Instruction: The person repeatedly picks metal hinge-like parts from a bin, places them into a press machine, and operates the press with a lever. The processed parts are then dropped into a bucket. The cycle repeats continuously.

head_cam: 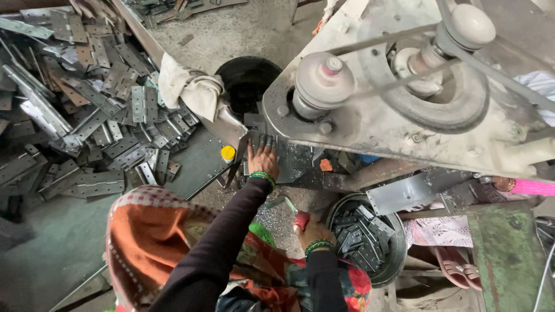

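A dusty grey concrete floor (231, 29) is shown under flat daylight. A worn green metal stand (509, 254) is seen at lower right. No walls or windows are included.

Left hand (263, 157) presses hinge plate (254, 124) (under machine (370, 115)).

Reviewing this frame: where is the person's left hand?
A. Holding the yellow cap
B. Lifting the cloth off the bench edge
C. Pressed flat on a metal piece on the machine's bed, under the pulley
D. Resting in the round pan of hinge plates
C: the left hand lies fingers spread on a metal plate under the machine's pulley, while the right hand grips a red-handled tool beside the round pan.
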A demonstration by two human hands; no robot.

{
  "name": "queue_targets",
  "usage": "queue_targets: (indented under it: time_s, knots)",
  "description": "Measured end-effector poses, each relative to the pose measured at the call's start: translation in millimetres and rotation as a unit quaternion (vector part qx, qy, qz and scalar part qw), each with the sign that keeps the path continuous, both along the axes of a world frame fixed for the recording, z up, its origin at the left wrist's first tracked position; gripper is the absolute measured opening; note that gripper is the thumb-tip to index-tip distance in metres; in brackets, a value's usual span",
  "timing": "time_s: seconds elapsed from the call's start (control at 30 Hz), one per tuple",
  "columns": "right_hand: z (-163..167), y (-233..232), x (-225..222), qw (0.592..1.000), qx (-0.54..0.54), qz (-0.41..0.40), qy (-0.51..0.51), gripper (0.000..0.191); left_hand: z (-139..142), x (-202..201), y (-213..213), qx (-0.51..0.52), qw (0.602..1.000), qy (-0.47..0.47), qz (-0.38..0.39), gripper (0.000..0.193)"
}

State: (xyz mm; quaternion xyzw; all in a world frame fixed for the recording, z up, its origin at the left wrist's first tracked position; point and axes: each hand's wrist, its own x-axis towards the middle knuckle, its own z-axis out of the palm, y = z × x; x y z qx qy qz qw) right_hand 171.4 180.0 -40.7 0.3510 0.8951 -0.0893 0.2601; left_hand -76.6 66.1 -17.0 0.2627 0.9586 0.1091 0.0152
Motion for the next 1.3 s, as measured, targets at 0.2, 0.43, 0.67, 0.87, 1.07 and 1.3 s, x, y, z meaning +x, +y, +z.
queue_targets:
  time_s: [0.2, 0.43, 0.67, 0.87, 1.07, 1.3]
  knots:
    - [-52, -21, 20, 0.977, -0.073, -0.021, 0.199, 0.068, -6, -4, 5, 0.016, 1.0, -0.017, -0.002, 0.062]
    - [-41, 4, 6, 0.995, -0.038, 0.013, 0.095, 0.077, -9, -1, -1, 0.125, 0.988, 0.085, 0.016, 0.062]
    - [-34, -10, 13, 0.991, 0.003, -0.012, 0.13, 0.068, -15, 5, -3, 0.108, 0.993, 0.051, 0.016, 0.048]
    - [-66, -16, 22, 0.982, -0.09, -0.021, 0.163, 0.076, -11, -1, -5, 0.11, 0.994, -0.016, 0.021, 0.05]
    - [-41, 16, 21, 0.998, -0.031, 0.013, 0.056, 0.075, -7, -11, 3, 0.052, 0.996, 0.075, 0.021, 0.063]
    - [-55, -1, 18, 0.983, -0.035, -0.007, 0.178, 0.07, 3, -22, 11, 0.062, 0.997, -0.039, 0.032, 0.057]
